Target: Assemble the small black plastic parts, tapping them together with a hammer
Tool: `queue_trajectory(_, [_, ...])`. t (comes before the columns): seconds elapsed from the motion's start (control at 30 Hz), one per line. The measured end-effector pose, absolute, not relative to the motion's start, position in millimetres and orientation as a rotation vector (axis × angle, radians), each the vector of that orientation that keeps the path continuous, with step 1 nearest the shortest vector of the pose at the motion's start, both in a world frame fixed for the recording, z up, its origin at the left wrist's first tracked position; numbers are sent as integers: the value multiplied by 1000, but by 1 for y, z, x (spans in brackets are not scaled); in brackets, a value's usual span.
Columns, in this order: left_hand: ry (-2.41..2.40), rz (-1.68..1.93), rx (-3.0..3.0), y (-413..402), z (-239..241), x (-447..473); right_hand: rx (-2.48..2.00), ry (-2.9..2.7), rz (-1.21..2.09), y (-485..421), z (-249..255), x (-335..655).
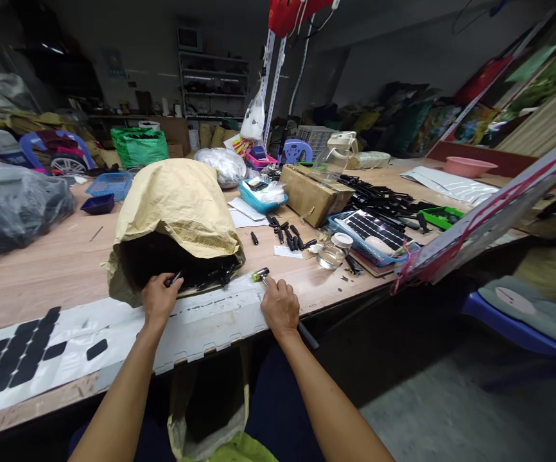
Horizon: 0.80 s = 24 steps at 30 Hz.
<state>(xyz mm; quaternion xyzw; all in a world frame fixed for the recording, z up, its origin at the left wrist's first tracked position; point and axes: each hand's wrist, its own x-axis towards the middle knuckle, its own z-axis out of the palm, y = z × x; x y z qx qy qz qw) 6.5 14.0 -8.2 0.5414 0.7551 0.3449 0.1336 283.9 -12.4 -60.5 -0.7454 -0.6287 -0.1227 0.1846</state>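
My left hand (pixel 158 299) reaches into the open mouth of a tan woven sack (pixel 176 205) lying on the wooden table (pixel 56 263), fingers pinched on a small black part (pixel 176 278). More black parts (pixel 215 274) fill the sack's dark opening. My right hand (pixel 280 307) is closed round a small hammer (pixel 261 276) whose metal head rests on the table just right of the sack; its dark handle sticks out below my wrist. Both hands lie over a white sheet (pixel 201 321) along the table's front edge.
Black oval pieces (pixel 15 359) lie on the sheet at left. Loose black parts (pixel 287 234), a cardboard box (pixel 314 192), a blue tray with a solar panel (pixel 374 234), a clear jar (pixel 333 253) and a pile of black strips (pixel 384 196) sit to the right. A blue chair (pixel 523 314) stands right.
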Motion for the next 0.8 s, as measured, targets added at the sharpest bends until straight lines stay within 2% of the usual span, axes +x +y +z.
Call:
queue_trajectory(0.07, [2017,1066,1636,-4,-12,13,-2110,-1768,-342,-13,-61,284])
queue_trajectory(0.17, [1699,975,1845,-22,-25,33,-2117,-1768,-336,-13,-61,283])
queue_trajectory(0.37, [1650,843,2026,-23,-47,52,-2121,-1788,-240,-13,-55,288])
queue_trajectory(0.47, [1632,851,2011,-22,-48,49,-2030,-1727,-82,-17,-47,289])
queue_trajectory(0.7, [1624,858,1971,-23,-44,50,-1452,-1599,495,-52,-34,258])
queue_trajectory(0.8, [1649,841,1957,-24,-43,51,-1392,-1643,583,-64,-31,242])
